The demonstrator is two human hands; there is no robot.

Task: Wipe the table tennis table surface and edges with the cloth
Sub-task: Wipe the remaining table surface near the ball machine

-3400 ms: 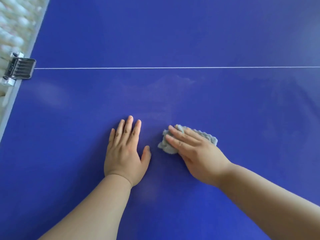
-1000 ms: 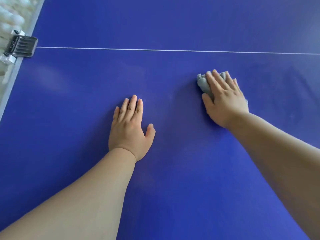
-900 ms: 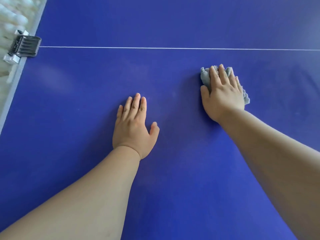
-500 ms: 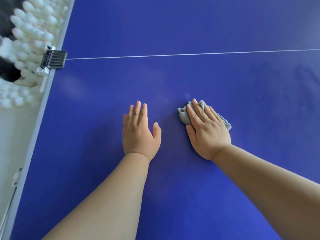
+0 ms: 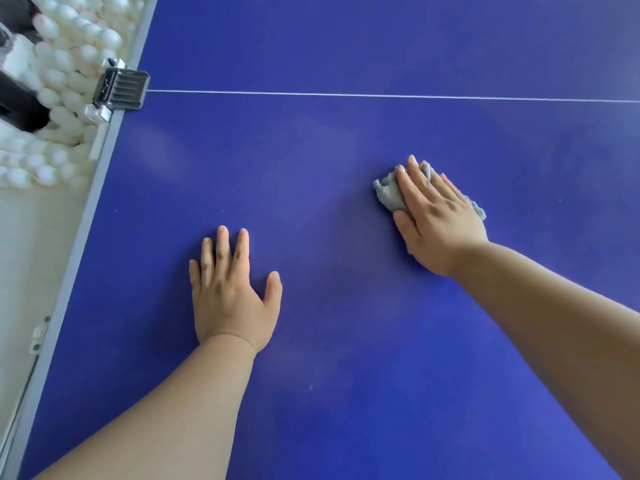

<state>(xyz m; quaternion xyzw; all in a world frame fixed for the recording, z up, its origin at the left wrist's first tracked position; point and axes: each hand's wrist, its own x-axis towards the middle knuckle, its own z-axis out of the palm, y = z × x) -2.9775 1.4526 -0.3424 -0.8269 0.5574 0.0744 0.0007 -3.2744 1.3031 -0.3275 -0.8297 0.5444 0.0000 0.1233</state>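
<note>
Now my right hand (image 5: 440,220) presses the cloth (image 5: 389,195), fingers straight; my left hand (image 5: 232,296) rests flat on the table (image 5: 346,341). Best: even, overlapping strokes.

Cloth (image 5: 389,195): small, grey, crumpled; lay pressed on table (image 5: 311,150) under right hand (image 5: 437,221), right of centre. Table: blue top, faintly smeared, grey left edge.

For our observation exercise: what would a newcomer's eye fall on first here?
Two hands on the blue table: the left hand lies flat near the middle, the right hand presses a grey cloth farther right. Then the white line across the far side, the metal clamp at the left edge, and the white balls heaped beyond it.
</note>
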